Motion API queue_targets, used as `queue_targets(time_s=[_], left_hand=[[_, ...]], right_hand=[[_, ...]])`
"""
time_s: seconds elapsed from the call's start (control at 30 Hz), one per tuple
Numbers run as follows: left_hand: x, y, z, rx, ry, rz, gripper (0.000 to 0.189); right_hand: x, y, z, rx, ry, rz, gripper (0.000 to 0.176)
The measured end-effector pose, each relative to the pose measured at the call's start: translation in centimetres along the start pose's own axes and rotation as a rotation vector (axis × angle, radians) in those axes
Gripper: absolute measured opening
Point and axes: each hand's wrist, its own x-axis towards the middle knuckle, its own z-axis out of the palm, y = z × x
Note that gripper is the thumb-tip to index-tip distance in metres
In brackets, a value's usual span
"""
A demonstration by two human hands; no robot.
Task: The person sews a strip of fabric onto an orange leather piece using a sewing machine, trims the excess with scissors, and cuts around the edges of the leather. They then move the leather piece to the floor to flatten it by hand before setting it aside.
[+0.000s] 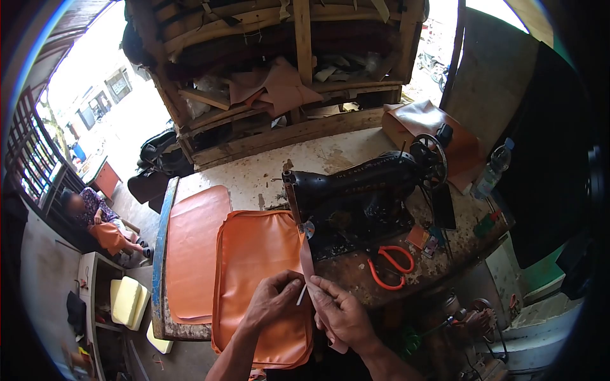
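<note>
My left hand (274,297) is closed in a pinch at the edge of a long, pale pink-backed leather strip (307,257), with a thin white cord (301,295) poking out at its fingertips. My right hand (342,315) grips the same strip, whose lower end hangs below the fingers. Upward, the strip runs to the needle end of a black sewing machine (356,200). An orange leather cushion cover (257,260) with a raised edge lies under the left hand, partly beneath the machine head and over the table's front edge.
A flat orange leather panel (198,254) lies left on the worn table (254,181). Red-handled scissors (391,268) rest right of my hands. Behind the handwheel sit folded brown leather (438,133) and a plastic bottle (494,168). A person (98,213) sits far left.
</note>
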Motion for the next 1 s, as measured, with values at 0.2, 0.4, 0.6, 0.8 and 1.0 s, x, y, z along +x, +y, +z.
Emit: queue_targets(time_s=[0.2, 0.4, 0.6, 0.8, 1.0], left_hand=[[-1.1, -0.9, 0.8, 0.149, 0.040, 0.051, 0.019], [-1.2, -2.4, 2.2, 0.223, 0.159, 0.525, 0.029], [-0.3, -2.8, -2.3, -0.407, 0.219, -0.261, 0.050], [1.0, -0.4, -0.1, 0.443, 0.252, -0.118, 0.040], [0.6, -1.5, 1.2, 0.682, 0.356, -0.035, 0.031]], right_hand=[[2.4, -4.1, -0.6, 0.157, -0.054, -0.164, 0.042], [2.4, -6.9, 4.1, 0.237, -0.243, -0.169, 0.041], [-2.6, 8.6, 6.7, 0.012, -0.300, 0.009, 0.045], [-4.3, 5.1, 3.5, -0.804, -0.358, -0.267, 0.039], [1.1, 2.4, 0.0, -0.927, 0.113, -0.542, 0.029]])
